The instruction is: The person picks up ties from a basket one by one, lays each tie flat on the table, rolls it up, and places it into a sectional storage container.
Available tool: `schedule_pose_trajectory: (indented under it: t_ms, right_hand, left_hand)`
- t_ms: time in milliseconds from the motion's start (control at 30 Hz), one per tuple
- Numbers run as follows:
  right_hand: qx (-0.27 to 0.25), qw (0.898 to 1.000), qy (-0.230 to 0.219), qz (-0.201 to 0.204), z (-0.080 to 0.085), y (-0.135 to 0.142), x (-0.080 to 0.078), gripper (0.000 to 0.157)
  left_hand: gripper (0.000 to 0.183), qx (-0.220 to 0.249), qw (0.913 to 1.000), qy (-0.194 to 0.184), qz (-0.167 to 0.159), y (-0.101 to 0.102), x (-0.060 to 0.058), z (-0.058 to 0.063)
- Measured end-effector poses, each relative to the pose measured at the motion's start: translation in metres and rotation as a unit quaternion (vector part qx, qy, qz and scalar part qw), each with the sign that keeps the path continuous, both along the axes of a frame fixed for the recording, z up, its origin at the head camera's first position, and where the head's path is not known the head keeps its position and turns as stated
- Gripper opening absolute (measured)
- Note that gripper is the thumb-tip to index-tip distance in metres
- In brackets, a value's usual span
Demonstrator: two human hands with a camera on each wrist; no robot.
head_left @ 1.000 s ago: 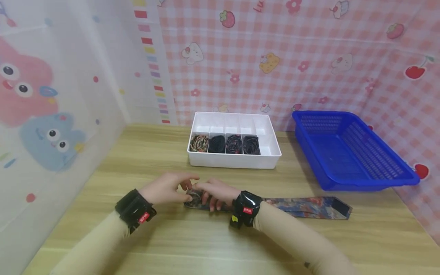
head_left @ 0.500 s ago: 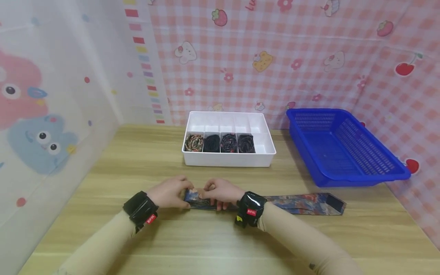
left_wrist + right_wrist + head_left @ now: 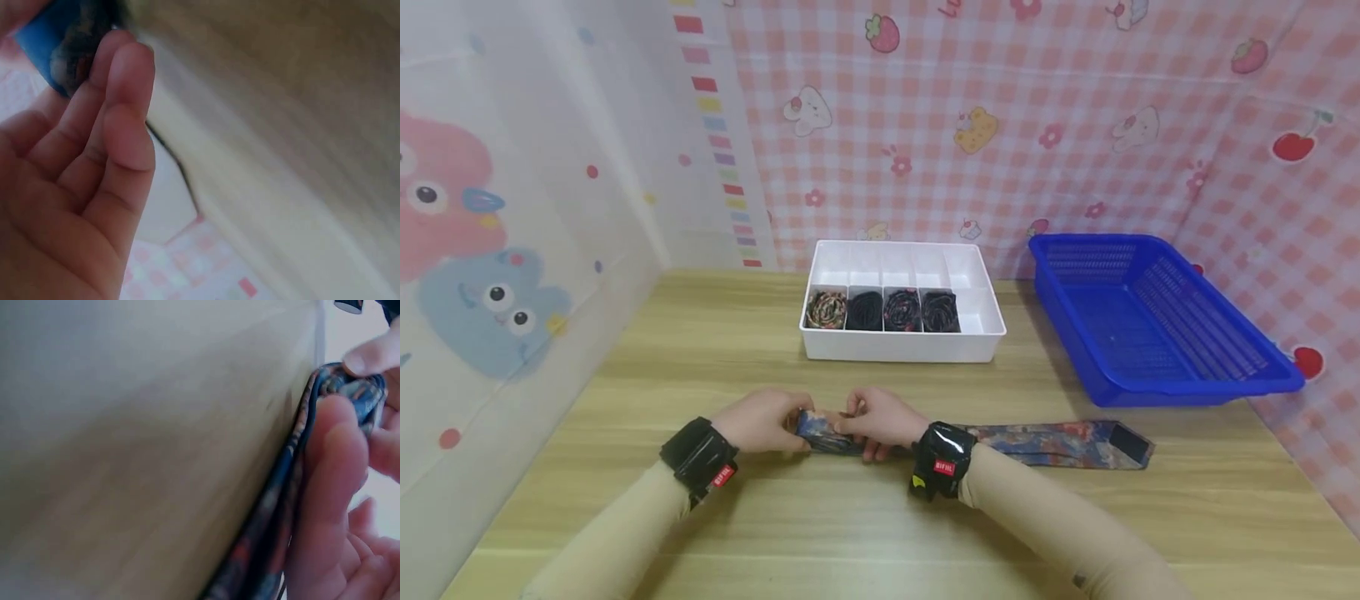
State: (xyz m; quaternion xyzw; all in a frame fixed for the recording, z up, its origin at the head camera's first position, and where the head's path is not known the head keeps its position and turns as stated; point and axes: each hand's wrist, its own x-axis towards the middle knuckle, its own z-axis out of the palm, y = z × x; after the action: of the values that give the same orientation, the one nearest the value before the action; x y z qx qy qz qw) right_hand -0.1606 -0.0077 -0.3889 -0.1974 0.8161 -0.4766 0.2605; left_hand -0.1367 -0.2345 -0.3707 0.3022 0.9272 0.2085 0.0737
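Observation:
A blue floral necktie (image 3: 1060, 440) lies along the table, its wide pointed end to the right and its left end wound into a roll (image 3: 817, 429). My left hand (image 3: 763, 421) grips the roll's left side between thumb and fingers. From the other side my right hand (image 3: 887, 418) pinches the roll, with some fingers low by the flat strip. Coiled layers of the roll (image 3: 362, 390) show between the fingertips in the right wrist view. In the left wrist view, the curled left fingers partly cover the blue fabric (image 3: 75, 50).
Behind the hands stands a white divided box (image 3: 898, 346). Its front row holds several rolled ties, among them a tan patterned one (image 3: 827, 310) and a black one (image 3: 865, 310). A blue plastic basket (image 3: 1165, 392) stands at the right. Printed curtains enclose the table's back and sides.
The head view has shifted slightly. The roll has turned, and its blue outer face now shows between the hands. My left fingers have drawn to its left side; the flat end stays in place.

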Motion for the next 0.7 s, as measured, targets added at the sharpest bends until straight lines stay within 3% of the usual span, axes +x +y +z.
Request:
schedule_pose_trajectory:
  t_ms: [133, 233, 400, 500, 700]
  right_hand:
    - [-0.005, 1.000, 0.021, 0.004, 0.003, -0.009, 0.001, 0.024]
    - [-0.014, 1.000, 0.013, 0.003, 0.003, -0.015, 0.001, 0.029]
    - [-0.042, 0.998, -0.035, -0.012, 0.003, -0.013, 0.001, 0.050]
    - [-0.036, 0.998, -0.050, -0.005, 0.003, -0.005, 0.000, 0.059]
    - [0.006, 0.999, -0.049, 0.012, 0.005, 0.016, -0.001, 0.052]
  left_hand:
    - [0.030, 0.005, 0.9996, 0.006, 0.025, -0.002, 0.005, 0.009]
    - [0.035, 0.017, 0.9993, 0.018, 0.027, -0.002, 0.009, 0.016]
    - [0.059, 0.031, 0.9984, 0.046, 0.008, 0.003, 0.012, 0.024]
    - [0.065, 0.038, 0.9982, 0.047, -0.007, 0.011, 0.012, 0.027]
    - [0.065, 0.068, 0.9961, 0.038, -0.043, 0.026, 0.012, 0.025]
